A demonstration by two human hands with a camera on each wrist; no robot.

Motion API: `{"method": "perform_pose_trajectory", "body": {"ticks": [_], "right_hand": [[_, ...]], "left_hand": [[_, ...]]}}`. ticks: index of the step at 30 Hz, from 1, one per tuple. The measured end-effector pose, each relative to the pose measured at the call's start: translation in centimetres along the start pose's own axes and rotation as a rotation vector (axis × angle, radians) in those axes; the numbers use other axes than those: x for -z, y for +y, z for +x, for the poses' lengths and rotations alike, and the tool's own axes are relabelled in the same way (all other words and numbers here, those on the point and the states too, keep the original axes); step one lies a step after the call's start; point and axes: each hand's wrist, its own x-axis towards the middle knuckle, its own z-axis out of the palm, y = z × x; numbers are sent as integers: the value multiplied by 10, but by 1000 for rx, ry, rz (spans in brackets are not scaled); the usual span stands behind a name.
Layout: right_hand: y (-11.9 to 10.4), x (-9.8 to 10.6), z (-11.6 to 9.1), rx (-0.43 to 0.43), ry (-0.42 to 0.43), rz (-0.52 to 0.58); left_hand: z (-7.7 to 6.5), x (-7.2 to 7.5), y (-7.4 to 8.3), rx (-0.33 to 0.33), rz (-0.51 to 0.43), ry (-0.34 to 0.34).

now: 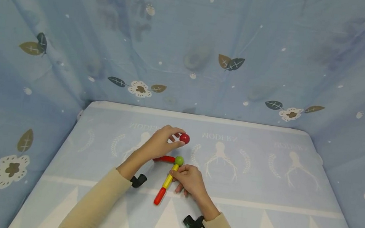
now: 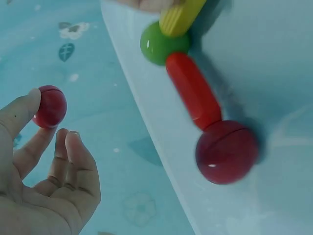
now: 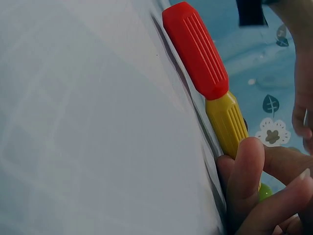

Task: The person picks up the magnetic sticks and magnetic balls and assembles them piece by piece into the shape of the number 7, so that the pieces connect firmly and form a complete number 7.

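My left hand (image 1: 159, 142) pinches a red ball (image 1: 184, 138) between thumb and forefinger, raised above the joined toy pieces. My right hand (image 1: 192, 180) grips a yellow rod (image 1: 168, 180) between thumb and fingers. At the far end of this rod sits a green ball (image 1: 179, 160); a red rod (image 3: 195, 51) continues from its near end. From the green ball another red rod (image 2: 193, 90) runs leftward to a second red ball (image 2: 227, 152), seen in the left wrist view. In the head view my left hand and forearm hide that second ball.
The pieces lie on a table (image 1: 242, 214) with a pale blue and white patterned cover. Blue curtain cloth (image 1: 193, 34) with leaf and flower prints hangs behind it and at both sides. Black devices (image 1: 193, 223) are strapped at my wrists.
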Motion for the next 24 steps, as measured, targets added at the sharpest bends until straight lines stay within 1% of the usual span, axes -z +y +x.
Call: {"method": "perform_pose_trajectory", "body": {"ticks": [7,10,14,18,24], "right_hand": [[1,0,1,6,-5,-8],[2,0,1,13,-5,-7],[2,-1,0,15,1,-3],[3,-1,0,9,7,-4],[3,-2,0,0,11,3]], "left_hand": [[-57,-2,0,11,-30,75],[-77,-4,-1,34,-47,100],[-99,-7,-4,64,-60,121],[-119,-11,-10,113,-81,131],[-145,-19,-20,195,-144,100]]}}
